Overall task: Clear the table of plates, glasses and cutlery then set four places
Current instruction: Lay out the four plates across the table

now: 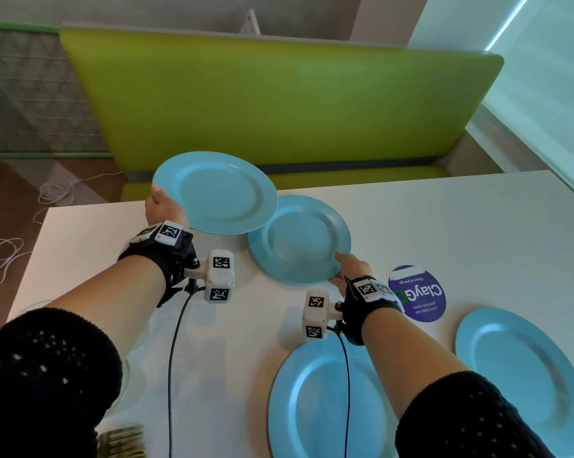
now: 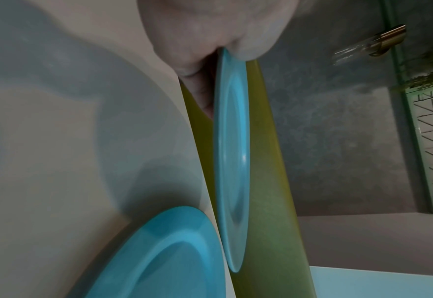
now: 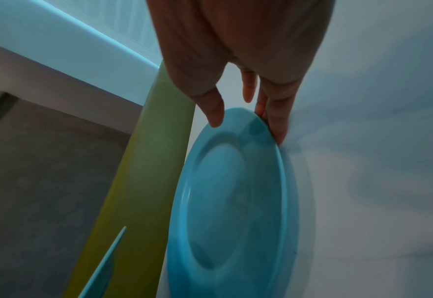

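My left hand (image 1: 160,201) holds a light blue plate (image 1: 216,193) by its left rim, up in the air over the far edge of the white table (image 1: 444,226). In the left wrist view the thumb and fingers (image 2: 248,48) pinch that plate (image 2: 231,161), seen edge-on. A second blue plate (image 1: 298,239) lies flat on the table, just right of the held one. My right hand (image 1: 337,267) is at its near right rim. In the right wrist view straight fingers (image 3: 274,125) touch the edge of this plate (image 3: 235,201), with the thumb just above the rim.
Two more blue plates (image 1: 325,401) (image 1: 523,368) lie at the near edge. A round purple sticker (image 1: 417,294) is between them and the far plate. Gold cutlery (image 1: 123,441) lies at the bottom left. A green bench (image 1: 279,104) stands behind the table. White cables (image 1: 8,256) lie on the floor.
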Action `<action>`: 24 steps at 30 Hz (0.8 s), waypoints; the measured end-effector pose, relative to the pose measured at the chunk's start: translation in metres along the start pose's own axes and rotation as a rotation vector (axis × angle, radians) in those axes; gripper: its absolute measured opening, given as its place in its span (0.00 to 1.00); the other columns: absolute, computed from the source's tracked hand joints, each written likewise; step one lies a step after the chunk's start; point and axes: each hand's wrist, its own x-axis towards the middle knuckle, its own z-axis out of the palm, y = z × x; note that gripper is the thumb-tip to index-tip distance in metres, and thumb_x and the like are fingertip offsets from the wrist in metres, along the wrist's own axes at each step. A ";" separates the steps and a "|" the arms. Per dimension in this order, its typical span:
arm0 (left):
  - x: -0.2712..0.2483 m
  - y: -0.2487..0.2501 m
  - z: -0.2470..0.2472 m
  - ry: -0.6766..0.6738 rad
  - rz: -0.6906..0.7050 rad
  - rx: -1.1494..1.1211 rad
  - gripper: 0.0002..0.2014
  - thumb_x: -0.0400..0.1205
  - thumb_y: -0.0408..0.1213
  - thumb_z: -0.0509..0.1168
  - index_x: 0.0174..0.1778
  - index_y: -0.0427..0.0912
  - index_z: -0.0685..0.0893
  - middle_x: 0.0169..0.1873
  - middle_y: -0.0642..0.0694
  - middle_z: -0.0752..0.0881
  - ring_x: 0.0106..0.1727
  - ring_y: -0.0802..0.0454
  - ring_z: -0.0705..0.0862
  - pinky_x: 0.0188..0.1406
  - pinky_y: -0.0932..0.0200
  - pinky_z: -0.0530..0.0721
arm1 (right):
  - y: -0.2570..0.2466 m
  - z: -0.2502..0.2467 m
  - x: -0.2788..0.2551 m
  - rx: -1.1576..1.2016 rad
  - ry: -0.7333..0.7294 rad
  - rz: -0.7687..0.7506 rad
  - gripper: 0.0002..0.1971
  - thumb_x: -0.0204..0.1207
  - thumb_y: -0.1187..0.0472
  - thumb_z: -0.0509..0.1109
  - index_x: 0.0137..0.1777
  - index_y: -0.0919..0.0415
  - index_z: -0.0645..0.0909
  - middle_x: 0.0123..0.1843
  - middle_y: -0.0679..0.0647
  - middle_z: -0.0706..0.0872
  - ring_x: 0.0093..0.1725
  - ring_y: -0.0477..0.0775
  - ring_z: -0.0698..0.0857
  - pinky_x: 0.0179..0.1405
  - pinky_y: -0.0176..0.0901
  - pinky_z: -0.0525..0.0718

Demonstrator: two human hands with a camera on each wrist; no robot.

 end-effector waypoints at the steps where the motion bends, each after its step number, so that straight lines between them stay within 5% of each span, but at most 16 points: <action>1: -0.001 0.001 0.001 -0.007 0.000 0.011 0.26 0.89 0.48 0.42 0.75 0.38 0.70 0.74 0.37 0.74 0.73 0.39 0.74 0.64 0.55 0.72 | 0.000 0.000 0.002 -0.001 0.002 -0.004 0.14 0.73 0.66 0.70 0.57 0.73 0.79 0.41 0.63 0.84 0.55 0.69 0.86 0.62 0.65 0.82; 4: -0.004 0.002 0.007 -0.028 0.012 0.013 0.26 0.89 0.48 0.42 0.75 0.37 0.71 0.74 0.37 0.74 0.72 0.39 0.74 0.63 0.55 0.73 | -0.002 -0.003 0.001 -0.025 -0.015 -0.009 0.14 0.72 0.64 0.71 0.55 0.71 0.78 0.43 0.64 0.84 0.53 0.67 0.87 0.61 0.63 0.83; 8: -0.005 0.000 0.013 -0.061 0.018 0.016 0.26 0.89 0.48 0.42 0.74 0.37 0.72 0.73 0.36 0.76 0.71 0.38 0.75 0.64 0.53 0.73 | -0.006 -0.009 0.011 -0.242 0.021 -0.084 0.26 0.70 0.56 0.72 0.65 0.71 0.76 0.50 0.63 0.81 0.51 0.60 0.82 0.53 0.49 0.81; 11: -0.010 -0.003 0.021 -0.108 0.014 0.007 0.26 0.88 0.50 0.43 0.73 0.38 0.73 0.73 0.36 0.76 0.72 0.38 0.75 0.67 0.51 0.74 | -0.015 -0.009 0.002 -0.347 0.007 -0.160 0.10 0.74 0.57 0.69 0.46 0.64 0.77 0.40 0.56 0.76 0.44 0.57 0.75 0.49 0.51 0.81; 12: -0.013 -0.003 0.025 -0.135 0.007 0.000 0.26 0.88 0.50 0.43 0.74 0.38 0.73 0.73 0.36 0.75 0.72 0.37 0.75 0.68 0.50 0.74 | -0.020 -0.010 -0.005 -0.321 -0.031 -0.170 0.09 0.76 0.57 0.67 0.38 0.61 0.75 0.36 0.55 0.74 0.39 0.57 0.75 0.43 0.51 0.82; 14: -0.028 -0.002 0.034 -0.212 -0.015 0.007 0.26 0.88 0.50 0.43 0.75 0.39 0.73 0.74 0.37 0.74 0.73 0.38 0.74 0.69 0.51 0.72 | -0.028 -0.012 -0.018 -0.210 -0.121 -0.148 0.10 0.81 0.57 0.63 0.39 0.59 0.73 0.33 0.54 0.73 0.32 0.53 0.74 0.33 0.47 0.80; 18: -0.055 -0.008 0.063 -0.359 -0.042 -0.045 0.29 0.83 0.59 0.48 0.71 0.44 0.76 0.70 0.38 0.79 0.69 0.37 0.79 0.70 0.42 0.76 | -0.041 -0.031 -0.036 -0.064 -0.239 -0.150 0.10 0.86 0.55 0.55 0.55 0.62 0.73 0.37 0.56 0.77 0.33 0.53 0.78 0.33 0.44 0.81; 24: -0.093 -0.008 0.102 -0.482 -0.020 -0.024 0.29 0.83 0.59 0.47 0.68 0.44 0.78 0.69 0.41 0.80 0.66 0.38 0.81 0.69 0.40 0.77 | -0.062 -0.082 -0.028 0.121 -0.211 -0.224 0.12 0.83 0.67 0.54 0.44 0.65 0.78 0.37 0.59 0.81 0.34 0.57 0.82 0.36 0.47 0.83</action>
